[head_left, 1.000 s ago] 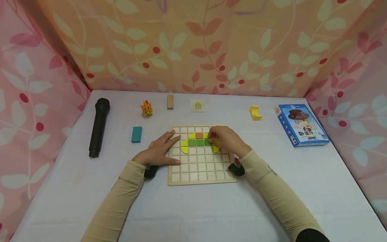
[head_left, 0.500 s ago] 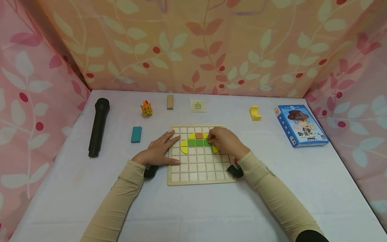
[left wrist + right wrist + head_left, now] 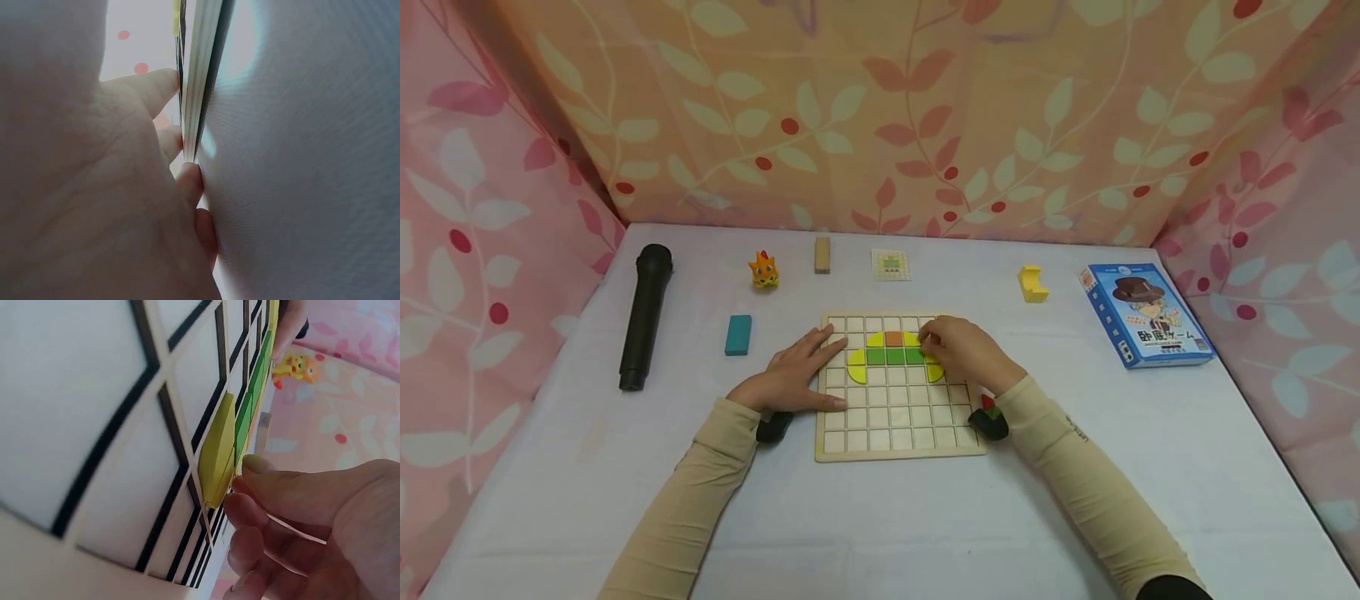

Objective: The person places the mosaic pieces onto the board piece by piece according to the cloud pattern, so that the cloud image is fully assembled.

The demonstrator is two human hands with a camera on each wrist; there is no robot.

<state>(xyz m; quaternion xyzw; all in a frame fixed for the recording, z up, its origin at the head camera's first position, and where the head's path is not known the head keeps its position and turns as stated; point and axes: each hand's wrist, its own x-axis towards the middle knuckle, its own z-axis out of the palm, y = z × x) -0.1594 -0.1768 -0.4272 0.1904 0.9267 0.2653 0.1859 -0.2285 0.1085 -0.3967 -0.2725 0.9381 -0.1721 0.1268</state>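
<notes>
A wooden grid board [image 3: 900, 455] lies before me. Green square tiles [image 3: 896, 357] form a row on it, with an orange tile [image 3: 893, 339] above and yellow quarter-round tiles [image 3: 857, 367] at both ends. My left hand [image 3: 790, 375] lies spread at the board's left side, thumb and fingertips over its edge; in the left wrist view its fingertips [image 3: 165, 81] touch that edge. My right hand [image 3: 967, 354] has bent fingers at the right-end tiles. In the right wrist view, thumb and forefinger meet right beside a yellow tile [image 3: 217, 453]; I cannot tell whether they pinch one.
A patterned card [image 3: 891, 265], a wooden block [image 3: 822, 255] and an orange toy figure [image 3: 764, 270] stand behind the board. To the left are a teal block [image 3: 738, 335] and a black microphone [image 3: 646, 317]. A yellow piece [image 3: 1033, 284] and a blue box [image 3: 1147, 315] lie right.
My right fingertips have shifted slightly, and the right-hand green tile and the yellow tile above it now show more. My left hand keeps its place on the board.
</notes>
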